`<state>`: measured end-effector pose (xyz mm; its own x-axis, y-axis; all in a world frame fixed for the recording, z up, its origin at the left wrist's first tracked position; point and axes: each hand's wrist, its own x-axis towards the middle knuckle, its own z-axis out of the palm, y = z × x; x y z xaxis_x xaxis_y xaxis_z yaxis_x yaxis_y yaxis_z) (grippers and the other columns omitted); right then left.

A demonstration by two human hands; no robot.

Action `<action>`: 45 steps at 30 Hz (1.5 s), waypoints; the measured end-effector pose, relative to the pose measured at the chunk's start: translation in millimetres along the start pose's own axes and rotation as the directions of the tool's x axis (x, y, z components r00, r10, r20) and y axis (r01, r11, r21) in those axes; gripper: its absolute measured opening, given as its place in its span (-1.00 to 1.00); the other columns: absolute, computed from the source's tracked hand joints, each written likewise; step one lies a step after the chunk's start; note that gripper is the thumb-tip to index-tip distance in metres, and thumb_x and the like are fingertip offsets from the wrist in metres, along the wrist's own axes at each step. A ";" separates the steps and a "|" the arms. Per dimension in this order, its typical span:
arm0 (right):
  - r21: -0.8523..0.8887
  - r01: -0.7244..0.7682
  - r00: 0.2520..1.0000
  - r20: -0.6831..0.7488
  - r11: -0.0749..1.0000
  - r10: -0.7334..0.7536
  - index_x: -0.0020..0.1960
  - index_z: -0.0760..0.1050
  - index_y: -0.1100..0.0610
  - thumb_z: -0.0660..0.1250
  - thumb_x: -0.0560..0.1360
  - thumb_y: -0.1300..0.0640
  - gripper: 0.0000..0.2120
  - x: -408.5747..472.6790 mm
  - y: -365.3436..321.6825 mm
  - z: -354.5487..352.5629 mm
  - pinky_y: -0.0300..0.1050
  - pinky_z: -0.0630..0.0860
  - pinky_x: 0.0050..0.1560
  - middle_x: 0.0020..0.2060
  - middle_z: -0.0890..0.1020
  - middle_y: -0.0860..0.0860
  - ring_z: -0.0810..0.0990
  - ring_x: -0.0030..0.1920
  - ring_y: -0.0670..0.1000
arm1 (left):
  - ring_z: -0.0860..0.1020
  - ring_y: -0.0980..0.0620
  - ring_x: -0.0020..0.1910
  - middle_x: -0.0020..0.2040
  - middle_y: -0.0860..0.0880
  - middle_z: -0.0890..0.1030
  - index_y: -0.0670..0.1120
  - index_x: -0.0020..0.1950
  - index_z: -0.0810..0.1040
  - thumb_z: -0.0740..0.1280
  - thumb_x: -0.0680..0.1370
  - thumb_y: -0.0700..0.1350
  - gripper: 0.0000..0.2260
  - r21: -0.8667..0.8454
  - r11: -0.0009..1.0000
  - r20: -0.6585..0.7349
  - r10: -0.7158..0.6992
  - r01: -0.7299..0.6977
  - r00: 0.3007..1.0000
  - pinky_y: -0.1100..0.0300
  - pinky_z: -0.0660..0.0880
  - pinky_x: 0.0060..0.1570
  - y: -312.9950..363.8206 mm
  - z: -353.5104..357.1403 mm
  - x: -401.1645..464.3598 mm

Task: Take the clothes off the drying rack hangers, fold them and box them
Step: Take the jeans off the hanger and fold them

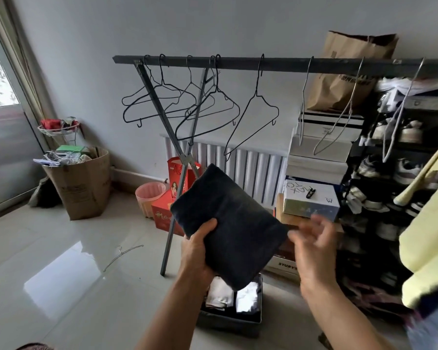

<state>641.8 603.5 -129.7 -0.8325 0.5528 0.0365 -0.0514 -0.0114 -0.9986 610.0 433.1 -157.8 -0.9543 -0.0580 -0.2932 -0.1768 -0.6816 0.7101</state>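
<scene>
A folded dark navy garment (pixel 228 226) of soft, slightly fuzzy knit is held up in the air in front of the drying rack, above the storage box. It makes a thick, rounded-cornered rectangle whose long axis runs diagonally, from the upper left near the rack's crossed legs down to the lower right corner above the box. The left hand (pixel 197 251) grips its lower left edge, the thumb curled over the front face and the fingers hidden behind the cloth. The right hand (pixel 314 246) is just beside the garment's right corner, motion-blurred, its fingers (pixel 321 227) spread apart and loosely bent, holding nothing; whether they touch the cloth I cannot tell.

Below, on the glossy pale tiled floor (pixel 61 274), sits a dark fabric storage box (pixel 230 322) with folded pale garments (pixel 220 294) inside, partly covered by the held garment.

The drying rack (pixel 238 65) has a flat dark metal top bar and grey crossed legs. Thin black wire hangers (pixel 182 102) hang bare along its left part, and pale grey wire hangers (pixel 339 117) along the right. One more wire hanger (pixel 122 256) lies on the floor. At the right edge hangs a pale yellow garment (pixel 425 223), smooth and matte.

Behind the rack are a ribbed white radiator (pixel 250 168), stacked cardboard boxes (pixel 319 157) and a crumpled brown paper bag (pixel 349 72).
</scene>
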 end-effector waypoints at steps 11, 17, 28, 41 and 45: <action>-0.656 0.572 0.816 0.516 0.493 -0.260 0.52 -0.24 -0.30 -0.31 0.47 -0.44 -0.35 6.3 34.0 56.8 0.18 -0.14 0.53 0.57 -0.07 -0.17 -0.09 0.57 -0.08 | 0.63 -0.27 0.10 0.14 -0.31 0.63 -0.22 0.19 0.60 0.45 0.31 -0.26 -0.57 0.155 0.987 0.248 -0.082 0.044 0.965 -0.05 0.62 -0.01 2.5 -25.4 -2.2; -0.299 -0.400 0.604 0.625 0.867 0.494 0.21 0.59 0.09 0.38 0.28 -0.35 -0.33 21.1 16.9 47.8 0.06 0.42 0.31 0.07 0.69 0.06 0.65 0.13 0.10 | 0.68 -0.20 -0.08 -0.03 -0.25 0.68 -0.20 -0.03 0.71 0.45 0.30 -0.16 -0.73 0.145 0.968 0.394 -0.248 0.207 0.885 0.02 0.63 -0.17 24.2 -58.9 4.4; -0.089 -0.457 0.649 0.648 0.885 0.400 0.20 0.56 0.15 0.50 0.32 0.09 -0.54 20.6 62.9 75.1 0.05 0.52 0.03 0.05 0.68 0.16 0.67 0.06 0.17 | 0.65 -0.15 0.09 0.07 -0.11 0.69 -0.03 0.18 0.61 0.42 0.45 0.12 -0.63 0.352 0.927 0.007 -0.140 0.129 0.990 -0.10 0.56 0.13 43.4 -83.0 75.7; -0.132 -0.561 0.632 0.568 0.817 0.526 0.09 0.61 0.31 0.55 0.31 0.06 -0.55 96.1 220.5 157.4 0.33 0.48 0.22 0.03 0.66 0.31 0.63 0.06 0.35 | 0.64 -0.16 0.04 0.03 -0.15 0.69 -0.09 0.12 0.63 0.28 0.46 0.37 -0.44 0.279 0.907 -0.323 -0.221 0.315 0.920 -0.08 0.57 0.11 -38.6 -164.1 234.3; -0.129 -0.590 0.636 0.534 0.797 0.557 0.04 0.64 0.30 0.62 0.24 0.03 -0.51 119.5 304.4 162.0 0.23 0.52 0.19 0.00 0.68 0.29 0.66 0.02 0.32 | 0.63 -0.15 0.05 0.00 -0.18 0.69 -0.12 0.10 0.65 0.19 0.47 0.42 -0.36 0.170 0.869 -0.282 -0.408 0.464 0.868 0.02 0.55 -0.02 -94.5 -209.0 285.9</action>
<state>437.3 531.2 -423.1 -0.8529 -0.0993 -0.5125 0.5209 -0.2278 -0.8227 404.3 328.5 -442.6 -0.6886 0.0225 -0.7247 -0.6374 -0.4953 0.5903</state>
